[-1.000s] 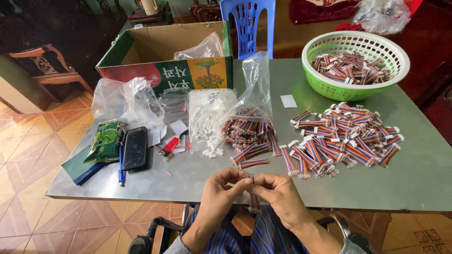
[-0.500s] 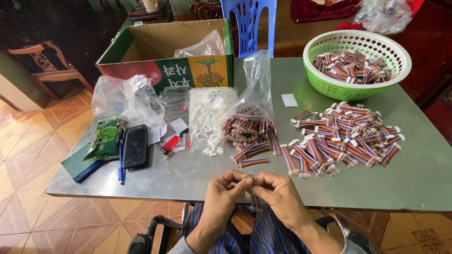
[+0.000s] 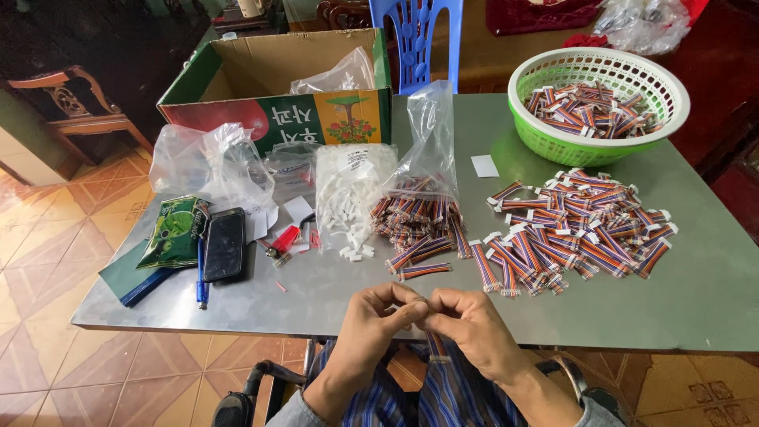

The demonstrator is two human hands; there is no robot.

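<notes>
Grey-green table (image 3: 696, 292). Lime-green basket (image 3: 598, 142) with a white rim, holding cable pieces striped red, blue, orange and white. Loose cables (image 3: 573, 233) of the same stripes, white at the ends. Clear bag (image 3: 427, 150). White connectors (image 3: 352, 202). Brown cardboard box (image 3: 273, 87) with a green, red and yellow front. Black phone (image 3: 224, 243). Green packet (image 3: 174, 232). Blue pen (image 3: 202, 281). Blue chair (image 3: 417, 39). Orange and cream floor tiles (image 3: 103, 379).
</notes>
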